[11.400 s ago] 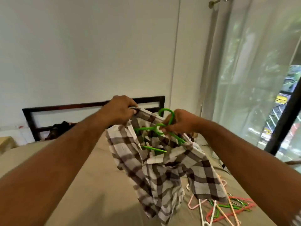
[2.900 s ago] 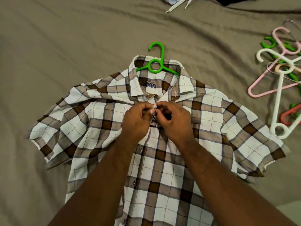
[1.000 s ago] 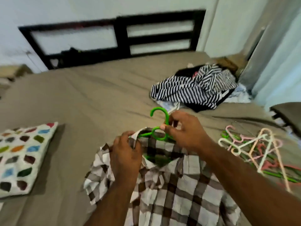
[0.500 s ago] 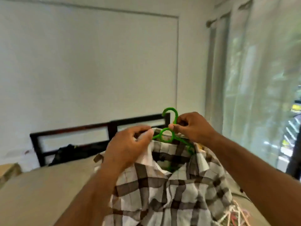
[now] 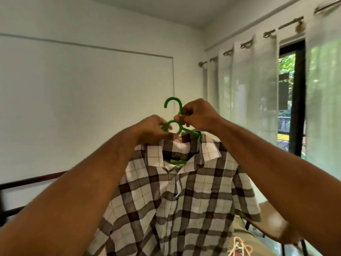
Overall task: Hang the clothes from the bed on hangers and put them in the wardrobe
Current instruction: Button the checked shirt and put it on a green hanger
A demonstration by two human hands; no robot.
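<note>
A brown-and-white checked short-sleeved shirt (image 5: 184, 196) hangs in the air on a green plastic hanger (image 5: 174, 115), collar up and front buttoned. My right hand (image 5: 198, 117) pinches the hanger's stem just under the hook. My left hand (image 5: 152, 129) grips the left side of the hanger's ring, right above the collar. The hanger's arms are mostly hidden inside the shirt. Neither the wardrobe nor the bed's other clothes are in view.
A white wall is ahead, with the dark bed frame (image 5: 27, 183) low on the left. Sheer curtains (image 5: 249, 93) and a black-framed window (image 5: 295, 100) fill the right. A few pale hangers (image 5: 239, 246) show at the bottom right on the bed.
The shirt on its hanger has gone up from the bed into the air. My left hand has shifted from the collar to the hanger's ring; my view has tilted up.
</note>
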